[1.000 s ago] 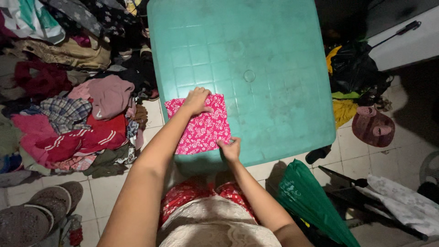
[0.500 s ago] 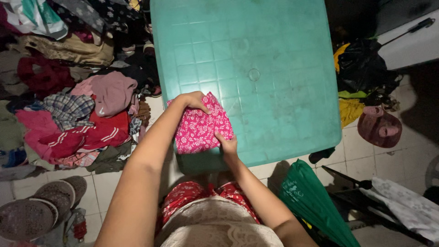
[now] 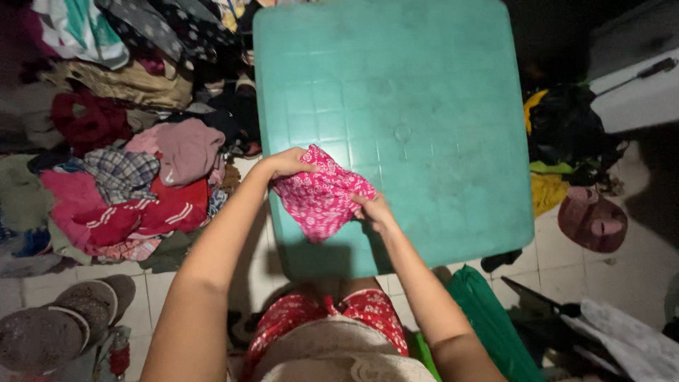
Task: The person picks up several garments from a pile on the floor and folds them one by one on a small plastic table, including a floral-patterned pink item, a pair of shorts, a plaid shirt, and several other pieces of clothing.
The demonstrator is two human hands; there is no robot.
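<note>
Sandals (image 3: 60, 325): a grey, rubbery pair on the pale tiled floor at the far left, low in the view, soles ridged.
Clothes pile (image 3: 127, 141): a loose heap of soft garments on the floor left of the table; a plaid piece, a red one with white stripes, a mauve one and darker printed cloth lie crumpled over each other.
Left hand (image 3: 286, 163): closed on the upper left edge of the pink cloth, fingers curled over the fabric, above the table's near left corner.
Pink cloth (image 3: 322, 198): a small, thin piece of bright pink fabric with a fine white floral print, held bunched and sagging between the two hands, lifted just over the near left part of the table; its lower end hangs in a rounded fold.
Right hand (image 3: 375, 211): pinching the cloth's right edge, thumb and fingers shut on it, just right of and lower than the left hand.
Table (image 3: 438, 106): a squarish teal plastic top with rounded corners, a moulded grid of squares and a small round mark at its middle; the surface looks dull and scuffed.
Green bag (image 3: 488, 318): smooth green material on the floor beside the person's right arm.
</note>
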